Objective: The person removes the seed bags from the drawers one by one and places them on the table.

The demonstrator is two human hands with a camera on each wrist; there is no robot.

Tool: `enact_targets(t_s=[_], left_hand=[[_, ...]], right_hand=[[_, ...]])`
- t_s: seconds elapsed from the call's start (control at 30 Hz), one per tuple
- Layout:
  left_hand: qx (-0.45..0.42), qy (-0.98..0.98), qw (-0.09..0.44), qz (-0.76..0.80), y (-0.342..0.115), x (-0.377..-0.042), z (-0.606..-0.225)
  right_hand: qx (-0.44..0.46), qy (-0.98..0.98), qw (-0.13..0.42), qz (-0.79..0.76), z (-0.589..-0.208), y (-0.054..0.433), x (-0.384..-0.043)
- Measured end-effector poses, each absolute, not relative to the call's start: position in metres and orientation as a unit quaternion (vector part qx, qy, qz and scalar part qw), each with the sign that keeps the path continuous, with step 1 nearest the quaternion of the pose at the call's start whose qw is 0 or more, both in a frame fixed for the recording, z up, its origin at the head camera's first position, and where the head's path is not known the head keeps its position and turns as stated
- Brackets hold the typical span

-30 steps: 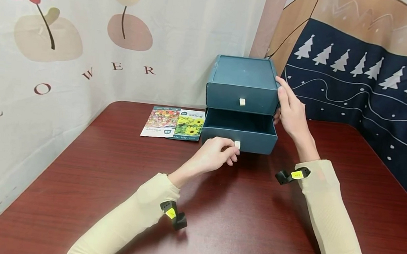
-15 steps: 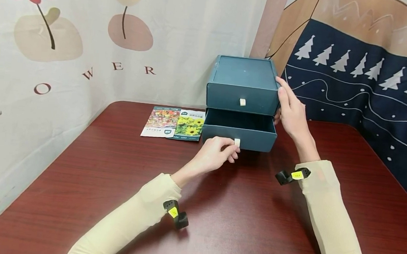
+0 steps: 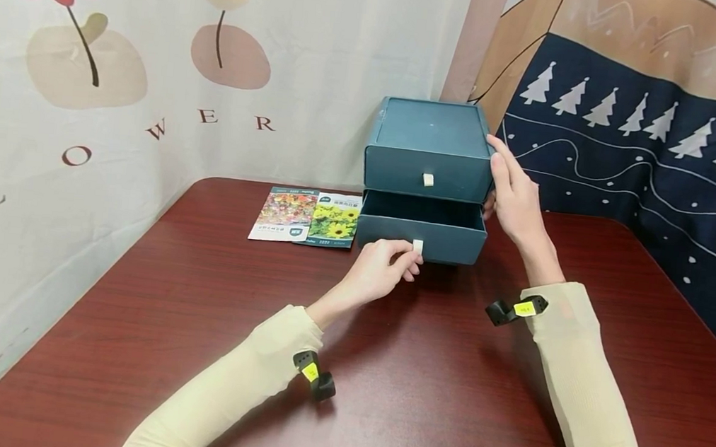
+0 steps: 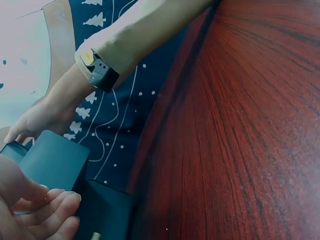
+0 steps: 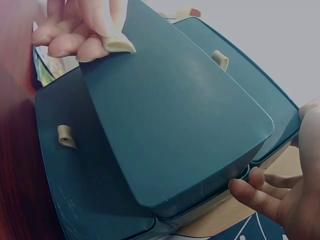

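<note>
A dark teal drawer box [image 3: 430, 125] stands at the back of the table, its stacked drawers fitted with cream pull tabs. Partly pulled out is the middle drawer [image 5: 180, 110], with a bare interior in the head view. My left hand [image 3: 382, 268] pinches this drawer's tab [image 5: 119, 43] between thumb and fingers. At the box's right side, my right hand [image 3: 515, 198] rests against the upper front corner, index finger along the top edge. The top drawer [image 3: 394, 170] and bottom drawer [image 5: 90, 165] are closed. In the left wrist view, the pinched tab is hidden.
Two flower-printed packets [image 3: 334, 221] lie overlapping just left of the box on the dark red wooden table [image 3: 196, 323]. A white printed curtain [image 3: 328, 57] hangs behind, and a navy cloth with white trees [image 3: 633, 148] hangs at the right.
The middle drawer has slid a little way inward, and its opening has narrowed. My left hand has followed it slightly forward, still pinching the tab. My right hand has stayed at the corner.
</note>
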State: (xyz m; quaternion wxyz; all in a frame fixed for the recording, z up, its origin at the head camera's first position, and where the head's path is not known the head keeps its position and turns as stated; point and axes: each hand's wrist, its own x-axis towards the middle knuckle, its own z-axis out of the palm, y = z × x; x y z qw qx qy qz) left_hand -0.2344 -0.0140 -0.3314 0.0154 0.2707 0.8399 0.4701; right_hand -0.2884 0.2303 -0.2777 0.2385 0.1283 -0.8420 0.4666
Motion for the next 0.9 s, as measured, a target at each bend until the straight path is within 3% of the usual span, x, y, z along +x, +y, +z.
enact_targets(t_s=[0.9], left_hand=[[0.268, 0.835, -0.005, 0.48, -0.011, -0.245, -0.337]], right_hand=[[0.128, -0.84, 0.243, 0.468, -0.278, 0.229, -0.289]])
